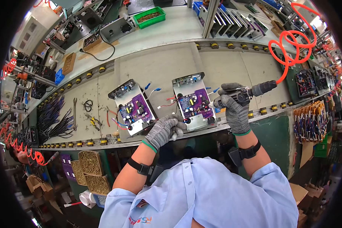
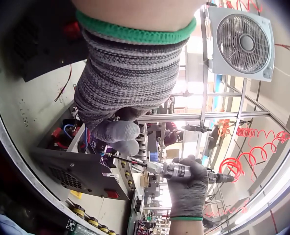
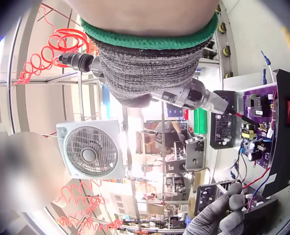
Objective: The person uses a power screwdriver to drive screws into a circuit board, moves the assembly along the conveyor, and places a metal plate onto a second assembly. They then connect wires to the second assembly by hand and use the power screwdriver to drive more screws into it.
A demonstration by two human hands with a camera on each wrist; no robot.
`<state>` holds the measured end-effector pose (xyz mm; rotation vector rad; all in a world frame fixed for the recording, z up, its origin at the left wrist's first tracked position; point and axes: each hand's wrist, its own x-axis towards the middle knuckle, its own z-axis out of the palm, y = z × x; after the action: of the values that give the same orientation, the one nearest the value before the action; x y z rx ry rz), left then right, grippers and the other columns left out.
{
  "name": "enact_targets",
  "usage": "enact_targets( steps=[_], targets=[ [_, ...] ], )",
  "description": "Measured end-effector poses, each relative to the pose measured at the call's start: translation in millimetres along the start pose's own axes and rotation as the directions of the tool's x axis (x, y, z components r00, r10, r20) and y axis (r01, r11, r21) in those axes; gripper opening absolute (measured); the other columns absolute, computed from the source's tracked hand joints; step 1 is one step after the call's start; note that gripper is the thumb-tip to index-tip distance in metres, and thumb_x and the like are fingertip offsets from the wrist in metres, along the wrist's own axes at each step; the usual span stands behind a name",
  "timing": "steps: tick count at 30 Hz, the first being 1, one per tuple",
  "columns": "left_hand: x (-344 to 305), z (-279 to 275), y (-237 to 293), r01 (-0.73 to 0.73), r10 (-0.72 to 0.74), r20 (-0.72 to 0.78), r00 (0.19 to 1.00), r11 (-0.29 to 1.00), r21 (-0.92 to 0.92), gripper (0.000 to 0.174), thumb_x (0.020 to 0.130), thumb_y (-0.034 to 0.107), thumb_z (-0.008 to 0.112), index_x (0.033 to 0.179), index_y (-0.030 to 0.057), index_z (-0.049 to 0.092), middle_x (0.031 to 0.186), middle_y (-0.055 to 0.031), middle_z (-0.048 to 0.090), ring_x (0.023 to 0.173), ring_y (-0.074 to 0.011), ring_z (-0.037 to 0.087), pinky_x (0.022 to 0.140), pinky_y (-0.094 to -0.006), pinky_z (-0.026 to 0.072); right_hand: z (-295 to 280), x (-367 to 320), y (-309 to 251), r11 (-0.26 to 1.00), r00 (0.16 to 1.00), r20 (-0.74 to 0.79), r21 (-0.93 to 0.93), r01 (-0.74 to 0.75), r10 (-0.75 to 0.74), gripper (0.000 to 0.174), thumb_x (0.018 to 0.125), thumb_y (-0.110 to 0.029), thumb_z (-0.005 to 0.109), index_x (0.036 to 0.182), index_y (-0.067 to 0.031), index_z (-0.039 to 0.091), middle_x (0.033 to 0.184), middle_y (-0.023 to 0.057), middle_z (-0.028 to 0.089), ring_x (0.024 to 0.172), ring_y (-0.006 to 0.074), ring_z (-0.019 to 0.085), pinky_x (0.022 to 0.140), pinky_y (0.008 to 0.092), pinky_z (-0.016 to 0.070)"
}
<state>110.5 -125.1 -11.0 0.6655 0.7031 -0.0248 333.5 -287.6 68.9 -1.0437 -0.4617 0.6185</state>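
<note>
My gloved right hand [image 1: 236, 114] grips a pneumatic screwdriver [image 1: 263, 88], lying sideways with its tip toward the right-hand metal chassis [image 1: 195, 123]. In the right wrist view, the screwdriver's long bit [image 3: 243, 116] reaches over the purple circuit board [image 3: 253, 100]. My gloved left hand [image 1: 160, 132] is at that chassis's near left corner, fingers curled and fingertips close to the board's edge; I cannot tell what they hold. Left of it sits a second chassis [image 1: 136, 127] with a similar purple board [image 1: 137, 108]. Loose red, blue and white wires stick out of both.
Pliers [image 1: 94, 122], a wrench [image 1: 75, 114] and bundles of dark cables [image 1: 51, 114] lie on the left of the bench. A coiled red air hose [image 1: 288, 49] runs to the screwdriver. Yellow rollers [image 1: 230, 46] line the bench edges. Behind stands a green bin [image 1: 150, 17] of small parts.
</note>
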Motion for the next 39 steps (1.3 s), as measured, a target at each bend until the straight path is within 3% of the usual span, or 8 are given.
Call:
enact_targets(
  steps=[5,7,10,16,24,28,33,39],
  targets=[
    [2.4,-6.3,-7.4,0.027,-0.028,-0.009,1.000,0.999,-0.020,0.026,0.105,0.017,0.044,0.118,-0.0033,0.052,0.096,-0.0220,0.069,0.064,-0.0246,0.070,0.039,-0.0289,0.0536,10.0,4.9,5.4,0.999,0.993,0.114,-0.049,0.022,-0.016,0.036,0.083,0.000,0.076,0.116,0.0014,0.061,0.100,0.0119,0.069,0.082,0.0184,0.069,0.074,0.0333,0.0610],
    [2.5,-5.2,-8.4,0.059,-0.061,-0.018,0.998,0.995,-0.076,0.025,0.105,0.016,0.044,0.119,-0.0033,0.052,0.097,-0.0226,0.069,0.064,-0.0255,0.070,0.039,-0.0296,0.0538,17.7,3.9,11.5,0.958,0.983,0.185,-0.282,0.050,0.003,0.034,0.084,0.004,0.073,0.115,0.0001,0.060,0.103,0.0103,0.068,0.088,0.0161,0.068,0.079,0.0318,0.0601],
    [6.2,-8.1,-12.6,0.031,-0.029,0.046,0.999,0.998,-0.047,0.024,0.103,0.016,0.049,0.114,-0.0054,0.053,0.096,-0.0197,0.069,0.067,-0.0264,0.071,0.042,-0.0300,0.0548,32.7,-2.6,16.7,0.947,0.979,0.199,-0.321,0.029,0.037,0.034,0.084,0.008,0.068,0.115,-0.0014,0.057,0.107,0.0091,0.067,0.094,0.0146,0.067,0.085,0.0307,0.0587],
    [-0.4,2.2,-17.1,-0.014,0.015,-0.002,1.000,0.999,0.037,0.022,0.104,0.018,0.050,0.110,-0.0023,0.054,0.089,-0.0161,0.069,0.065,-0.0237,0.071,0.040,-0.0275,0.0513,41.5,-4.0,23.4,0.941,0.974,0.223,-0.335,0.039,0.039,0.030,0.083,0.010,0.066,0.109,-0.0030,0.060,0.103,0.0048,0.067,0.092,0.0100,0.064,0.086,0.0259,0.0546],
    [-2.6,-1.7,-21.1,-0.119,0.120,0.009,0.993,0.970,0.211,0.033,0.105,0.028,0.053,0.111,-0.0021,0.065,0.072,-0.0051,0.064,0.048,-0.0087,0.050,0.044,-0.0204,0.0418,41.4,-3.2,31.1,0.943,0.978,0.197,-0.333,0.005,0.065,0.030,0.083,0.009,0.067,0.109,-0.0039,0.060,0.103,0.0055,0.067,0.093,0.0117,0.065,0.087,0.0269,0.0545],
    [-2.0,2.1,-20.2,-0.108,0.106,0.022,0.994,0.962,0.250,0.024,0.102,0.026,0.059,0.109,0.0028,0.063,0.076,-0.0040,0.065,0.055,-0.0106,0.057,0.046,-0.0220,0.0435,38.9,-4.9,36.0,0.935,0.973,0.225,-0.354,0.031,0.053,0.031,0.083,0.008,0.066,0.110,-0.0045,0.060,0.104,0.0052,0.067,0.093,0.0117,0.065,0.087,0.0273,0.0547],
    [1.7,8.2,-23.4,-0.265,0.269,-0.002,0.963,0.950,0.163,0.022,0.099,0.018,0.064,0.109,-0.0016,0.064,0.084,-0.0081,0.069,0.062,-0.0126,0.064,0.050,-0.0219,0.0514,44.7,-5.3,28.9,0.908,0.965,0.251,-0.417,0.037,0.076,0.030,0.083,0.007,0.066,0.111,-0.0045,0.061,0.105,0.0051,0.068,0.093,0.0117,0.065,0.086,0.0275,0.0548],
    [4.4,7.2,-24.6,-0.163,0.171,-0.083,0.982,0.981,0.102,0.024,0.100,0.023,0.062,0.102,-0.0008,0.065,0.075,-0.0080,0.067,0.057,-0.0135,0.063,0.044,-0.0227,0.0485,42.2,0.5,21.0,0.928,0.942,0.303,-0.371,-0.022,0.144,0.032,0.082,0.007,0.068,0.112,-0.0044,0.061,0.107,0.0061,0.067,0.095,0.0125,0.065,0.086,0.0281,0.0547]
  ],
)
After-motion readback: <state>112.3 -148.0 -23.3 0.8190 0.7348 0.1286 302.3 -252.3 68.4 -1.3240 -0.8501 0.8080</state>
